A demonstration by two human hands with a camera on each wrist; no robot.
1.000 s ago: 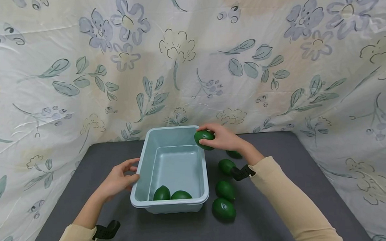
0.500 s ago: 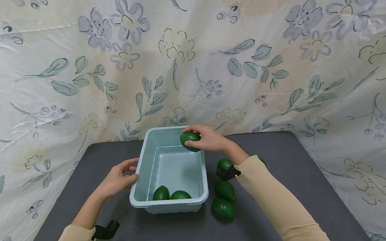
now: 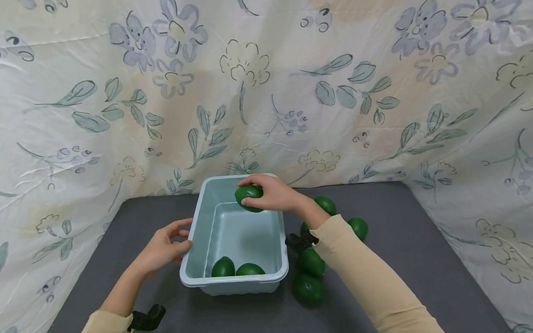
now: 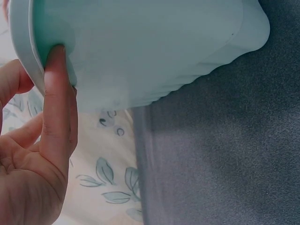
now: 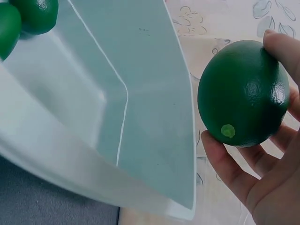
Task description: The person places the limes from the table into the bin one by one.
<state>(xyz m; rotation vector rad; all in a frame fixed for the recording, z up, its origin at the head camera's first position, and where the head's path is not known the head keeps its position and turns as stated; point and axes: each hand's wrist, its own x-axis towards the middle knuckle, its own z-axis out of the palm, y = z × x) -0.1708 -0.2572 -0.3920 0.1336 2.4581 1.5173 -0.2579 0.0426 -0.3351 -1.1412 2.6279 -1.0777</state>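
Observation:
A glossy dark green avocado [image 3: 247, 194] is pinched between the thumb and fingers of my right hand [image 3: 274, 193], above the far part of a pale blue plastic tub [image 3: 245, 233]. In the right wrist view the avocado [image 5: 241, 93] shows a light green stem spot. My left hand [image 3: 164, 247] pinches the tub's left rim; in the left wrist view its fingers [image 4: 56, 108] lie on the outer wall below the rim. Two avocados, one upright [image 3: 223, 267] and one lying [image 3: 250, 269], sit at the tub's near end.
Several more avocados lie on the dark grey tabletop [image 3: 238, 324] to the tub's right, among them a near one [image 3: 308, 290] and a far one [image 3: 325, 204]. My right forearm partly covers some. A flowered cloth [image 3: 262, 86] hangs behind the table.
My right hand has carried the avocado leftward, from the tub's right rim to over its inside. Avocados behind the forearm have come into view. My left hand stays put.

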